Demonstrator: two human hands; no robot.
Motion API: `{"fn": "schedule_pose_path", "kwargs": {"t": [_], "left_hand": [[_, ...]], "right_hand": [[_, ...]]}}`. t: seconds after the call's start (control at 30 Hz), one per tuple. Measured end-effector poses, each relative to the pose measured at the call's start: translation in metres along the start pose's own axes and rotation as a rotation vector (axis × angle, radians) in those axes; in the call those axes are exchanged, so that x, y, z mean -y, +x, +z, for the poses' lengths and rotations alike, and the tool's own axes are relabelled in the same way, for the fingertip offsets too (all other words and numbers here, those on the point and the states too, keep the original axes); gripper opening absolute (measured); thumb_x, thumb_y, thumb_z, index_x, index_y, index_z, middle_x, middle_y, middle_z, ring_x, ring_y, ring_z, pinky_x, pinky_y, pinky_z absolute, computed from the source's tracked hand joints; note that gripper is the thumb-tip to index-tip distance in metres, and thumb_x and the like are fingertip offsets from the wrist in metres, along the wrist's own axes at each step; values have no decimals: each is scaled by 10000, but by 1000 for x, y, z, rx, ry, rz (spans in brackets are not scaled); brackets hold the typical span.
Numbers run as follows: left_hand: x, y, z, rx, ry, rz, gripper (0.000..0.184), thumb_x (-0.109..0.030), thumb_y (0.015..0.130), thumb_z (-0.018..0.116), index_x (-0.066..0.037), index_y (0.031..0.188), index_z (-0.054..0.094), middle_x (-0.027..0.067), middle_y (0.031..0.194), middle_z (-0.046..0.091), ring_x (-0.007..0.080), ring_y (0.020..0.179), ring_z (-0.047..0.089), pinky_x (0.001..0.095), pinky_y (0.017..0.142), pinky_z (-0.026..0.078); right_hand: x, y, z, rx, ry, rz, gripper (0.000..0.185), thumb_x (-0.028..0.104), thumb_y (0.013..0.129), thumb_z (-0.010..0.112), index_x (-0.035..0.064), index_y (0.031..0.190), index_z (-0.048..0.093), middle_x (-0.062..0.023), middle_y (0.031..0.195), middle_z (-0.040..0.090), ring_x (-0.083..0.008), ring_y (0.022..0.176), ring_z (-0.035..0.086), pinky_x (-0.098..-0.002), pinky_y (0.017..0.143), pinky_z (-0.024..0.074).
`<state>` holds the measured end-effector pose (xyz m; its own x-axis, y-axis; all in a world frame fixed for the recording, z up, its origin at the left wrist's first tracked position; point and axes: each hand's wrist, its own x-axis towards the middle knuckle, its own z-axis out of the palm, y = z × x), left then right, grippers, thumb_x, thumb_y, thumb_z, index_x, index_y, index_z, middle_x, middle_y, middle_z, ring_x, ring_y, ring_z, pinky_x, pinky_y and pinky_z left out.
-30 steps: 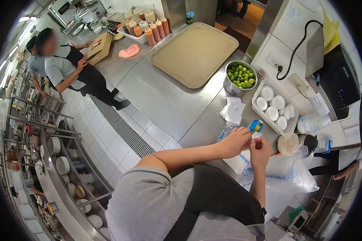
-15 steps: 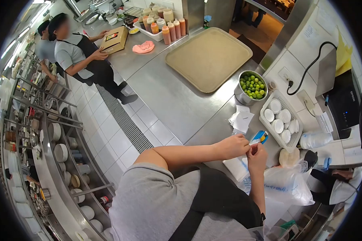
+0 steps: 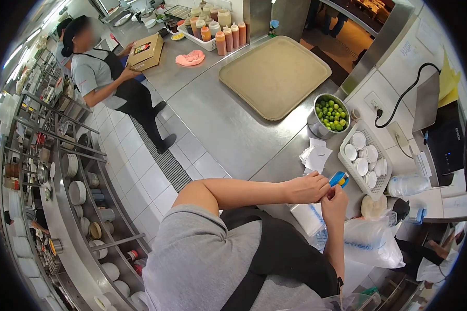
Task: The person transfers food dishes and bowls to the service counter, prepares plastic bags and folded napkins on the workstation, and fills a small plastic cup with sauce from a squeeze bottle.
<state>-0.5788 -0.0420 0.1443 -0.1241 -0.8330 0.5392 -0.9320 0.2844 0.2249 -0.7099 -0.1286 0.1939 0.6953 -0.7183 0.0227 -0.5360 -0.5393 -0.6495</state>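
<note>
My left hand [image 3: 309,187] reaches across from the left, its fingers bent and pinched close together. Just below it, my right hand [image 3: 335,203] is closed too, its fingertips meeting those of the left. What they pinch is hidden or too small to make out. Right beyond the fingertips is a small blue object with a yellow part [image 3: 339,179]; I cannot tell whether it is held or lies on the counter. White paper slips [image 3: 316,156] lie ahead of the hands. A stack of white sheets or bags [image 3: 307,217] sits under my wrists, beside a clear plastic bag [image 3: 373,241].
A pot of limes [image 3: 319,126] and a basket [image 3: 346,161] of lidded white cups stand ahead on the steel counter [image 3: 207,124]. Farther off are a large tray [image 3: 275,78], sauce bottles [image 3: 228,39] and a pink cloth [image 3: 190,58]. A co-worker [image 3: 106,78] holds a cardboard box [image 3: 146,52].
The view has shifted slightly. My hands stay together at the same spot, and the blue object shows more fully beyond them. The co-worker's body has turned a little; the box remains in their hands.
</note>
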Motion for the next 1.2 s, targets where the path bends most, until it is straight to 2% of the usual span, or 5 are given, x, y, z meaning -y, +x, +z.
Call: {"fn": "schedule_pose_path", "kwargs": {"t": [0.37, 0.6, 0.67, 0.87, 1.2], "left_hand": [[-10, 15, -8, 10, -471, -190, 315, -187, 851, 656, 30, 987, 472, 165, 941, 527, 335, 878, 560, 400, 789, 457], [-6, 11, -13, 69, -617, -205, 296, -146, 867, 631, 36, 994, 435, 179, 943, 512, 359, 887, 562, 420, 796, 452], [-1, 7, -8, 103, -721, -340, 253, -117, 867, 608, 16, 988, 430, 181, 938, 520, 367, 888, 563, 430, 779, 449], [-2, 0, -6, -40, -717, -438, 226, -86, 857, 590, -19, 1001, 429, 178, 893, 534, 384, 828, 559, 448, 730, 449], [-14, 2, -4, -152, -660, -368, 239, -60, 833, 612, -13, 987, 436, 165, 907, 526, 372, 849, 555, 438, 732, 449]], "right_hand": [[1, -4, -21, 76, 274, -15, 84, 32, 788, 606, -4, 790, 529, -42, 637, 521, -98, 581, 481, -268, 547, 402], [-9, -5, -12, 89, 262, -31, 45, 30, 815, 576, 10, 801, 539, -26, 666, 511, -78, 609, 476, -247, 570, 402], [-13, -3, -6, 86, 475, -44, 64, 34, 824, 609, 18, 809, 549, -27, 710, 540, -80, 620, 495, -248, 592, 419], [-5, -15, 5, -221, 273, -146, 114, 62, 834, 684, 28, 812, 578, -23, 759, 579, -92, 634, 538, -250, 612, 446], [-11, -16, 2, -93, 446, -23, 73, 70, 864, 643, 25, 847, 587, -9, 769, 574, -70, 662, 526, -234, 627, 439]]}}
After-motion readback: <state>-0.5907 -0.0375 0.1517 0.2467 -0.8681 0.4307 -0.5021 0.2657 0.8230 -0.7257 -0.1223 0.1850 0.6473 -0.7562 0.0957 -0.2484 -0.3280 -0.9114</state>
